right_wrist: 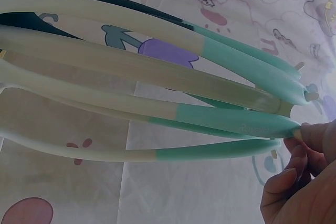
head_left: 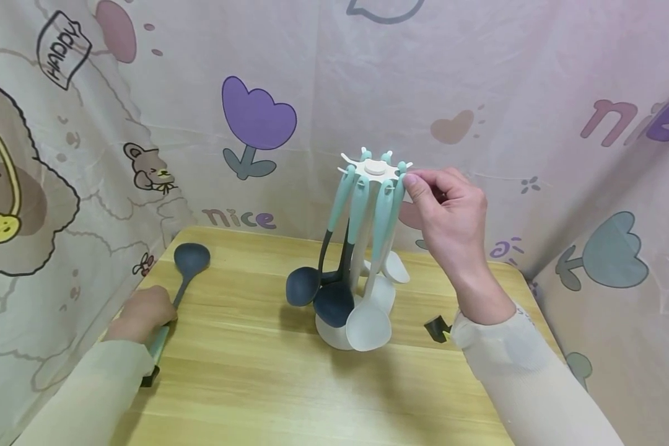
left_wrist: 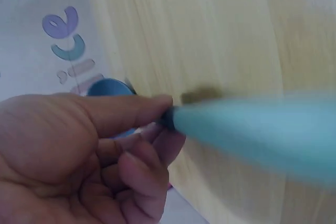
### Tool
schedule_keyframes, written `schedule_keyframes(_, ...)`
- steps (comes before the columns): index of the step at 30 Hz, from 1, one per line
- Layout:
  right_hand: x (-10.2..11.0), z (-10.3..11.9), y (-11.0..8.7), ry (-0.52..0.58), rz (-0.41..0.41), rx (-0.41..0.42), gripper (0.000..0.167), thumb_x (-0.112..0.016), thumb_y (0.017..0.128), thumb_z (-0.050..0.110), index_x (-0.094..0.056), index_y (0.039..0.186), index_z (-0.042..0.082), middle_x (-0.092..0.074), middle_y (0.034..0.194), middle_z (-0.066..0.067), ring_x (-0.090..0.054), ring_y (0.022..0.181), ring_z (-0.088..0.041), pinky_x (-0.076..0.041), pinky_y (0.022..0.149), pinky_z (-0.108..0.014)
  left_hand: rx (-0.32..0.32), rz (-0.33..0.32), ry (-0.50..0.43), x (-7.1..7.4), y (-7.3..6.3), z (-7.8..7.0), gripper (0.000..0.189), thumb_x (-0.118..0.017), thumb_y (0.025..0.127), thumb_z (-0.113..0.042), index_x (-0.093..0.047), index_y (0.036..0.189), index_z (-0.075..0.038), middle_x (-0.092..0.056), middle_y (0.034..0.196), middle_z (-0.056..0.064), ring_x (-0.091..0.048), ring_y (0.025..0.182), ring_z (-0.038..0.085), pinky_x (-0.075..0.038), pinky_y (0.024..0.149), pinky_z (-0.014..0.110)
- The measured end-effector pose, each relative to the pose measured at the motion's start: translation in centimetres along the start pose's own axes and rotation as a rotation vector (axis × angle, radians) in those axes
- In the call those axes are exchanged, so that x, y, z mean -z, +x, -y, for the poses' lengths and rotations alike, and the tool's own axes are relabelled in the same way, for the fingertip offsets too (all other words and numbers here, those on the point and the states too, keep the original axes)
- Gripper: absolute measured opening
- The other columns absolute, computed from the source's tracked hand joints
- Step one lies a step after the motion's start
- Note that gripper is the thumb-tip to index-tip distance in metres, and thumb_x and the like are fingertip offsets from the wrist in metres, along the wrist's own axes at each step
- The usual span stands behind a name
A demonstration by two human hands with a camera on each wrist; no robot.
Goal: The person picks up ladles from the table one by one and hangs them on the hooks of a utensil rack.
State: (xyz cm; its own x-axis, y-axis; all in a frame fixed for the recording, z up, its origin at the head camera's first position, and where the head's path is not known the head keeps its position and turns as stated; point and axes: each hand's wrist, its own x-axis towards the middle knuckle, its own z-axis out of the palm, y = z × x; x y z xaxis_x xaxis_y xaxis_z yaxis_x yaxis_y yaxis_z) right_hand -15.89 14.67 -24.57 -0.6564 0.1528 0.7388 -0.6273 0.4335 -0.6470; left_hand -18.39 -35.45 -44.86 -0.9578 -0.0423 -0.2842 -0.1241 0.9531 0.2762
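Note:
Low at the table's left side, my left hand [head_left: 147,310] pinches the dark neck of a ladle with a mint handle [left_wrist: 252,135]. The ladle's dark round head [head_left: 192,259] points away from me. Mid-table stands a white utensil rack [head_left: 376,167], hung with several dark and white mint-handled kitchen utensils. At the rack's top right, my right hand [head_left: 454,214] pinches the upper end of a white utensil's mint handle [right_wrist: 236,120] between thumb and index finger, beside its hook. That utensil's head is partly hidden behind others, so its kind is unclear.
A white ladle [head_left: 369,325] and a dark ladle [head_left: 334,303] hang at the rack's front, over its round white base [head_left: 331,334]. Printed cloth [head_left: 323,93] encloses the wooden table [head_left: 234,384]. A small black block [head_left: 437,328] juts out near my right sleeve.

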Motion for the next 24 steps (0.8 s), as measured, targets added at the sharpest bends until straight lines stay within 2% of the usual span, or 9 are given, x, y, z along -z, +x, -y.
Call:
schedule_keyframes(5,0.0,0.0,0.0,0.000,0.000,-0.002,0.012,-0.080,0.095,0.011,-0.083,0.098,0.000,-0.061,0.076,0.023,-0.053,0.075,-0.013,-0.042,0.063,-0.020,-0.060,0.027,-0.064,-0.5,0.0,-1.5,0.026,-0.070,0.088,-0.016,-0.061,0.065,-0.006,-0.051,0.057,0.000,-0.050,0.054,0.018,-0.042,0.053,0.029)
schedule_keyframes(8,0.0,0.1,0.0,-0.002,0.001,-0.003,0.012,-0.080,0.095,0.011,-0.083,0.099,0.000,-0.061,0.076,0.023,-0.052,0.075,-0.013,-0.042,0.063,-0.021,-0.086,0.043,-0.152,-0.9,0.1,-2.5,0.025,-0.069,0.088,-0.015,-0.061,0.066,-0.005,-0.048,0.050,-0.004,-0.045,0.046,0.011,-0.040,0.049,0.026)
schedule_keyframes(10,0.0,0.1,0.0,-0.003,0.002,-0.005,0.012,-0.079,0.096,0.011,-0.083,0.099,0.000,-0.061,0.076,0.023,-0.052,0.075,-0.013,-0.041,0.063,-0.021,-0.115,0.053,-0.252,-0.9,-0.1,-3.3,0.019,-0.067,0.090,-0.012,-0.059,0.078,0.000,-0.054,0.056,0.000,-0.044,0.047,0.011,-0.039,0.048,0.027)
schedule_keyframes(13,0.1,0.1,-0.1,0.000,0.004,-0.011,0.012,-0.079,0.096,0.011,-0.083,0.098,0.001,-0.062,0.077,0.021,-0.052,0.075,-0.014,-0.042,0.063,-0.021,-0.144,0.088,-0.424,-0.8,-0.3,-4.6,0.012,-0.061,0.097,-0.009,-0.054,0.096,0.001,-0.062,0.071,0.007,-0.042,0.051,0.011,-0.039,0.049,0.027)
schedule_keyframes(16,0.1,0.1,-0.2,0.000,0.007,-0.016,0.011,-0.079,0.096,0.011,-0.083,0.097,0.001,-0.063,0.078,0.020,-0.053,0.075,-0.014,-0.042,0.063,-0.021,-0.167,0.142,-0.580,-0.7,-0.8,-6.0,0.013,-0.055,0.104,-0.012,-0.057,0.100,0.001,-0.061,0.079,0.008,-0.042,0.056,0.012,-0.039,0.051,0.027)
schedule_keyframes(19,0.1,0.0,-0.3,-0.002,0.007,-0.015,0.011,-0.079,0.096,0.011,-0.083,0.097,0.001,-0.064,0.079,0.021,-0.053,0.075,-0.014,-0.042,0.063,-0.020,-0.186,0.174,-0.683,-0.4,-1.1,-7.2,0.023,-0.053,0.109,-0.018,-0.064,0.102,0.001,-0.058,0.082,0.006,-0.046,0.063,0.014,-0.043,0.056,0.027)
schedule_keyframes(24,0.1,0.1,-0.2,-0.003,0.004,-0.009,0.012,-0.079,0.096,0.012,-0.083,0.099,0.001,-0.064,0.080,0.022,-0.053,0.076,-0.013,-0.043,0.064,-0.020,-0.264,0.187,-0.778,0.3,-1.5,-8.7,0.029,-0.053,0.109,-0.015,-0.064,0.125,0.006,-0.065,0.096,0.010,-0.055,0.077,0.016,-0.051,0.065,0.026)
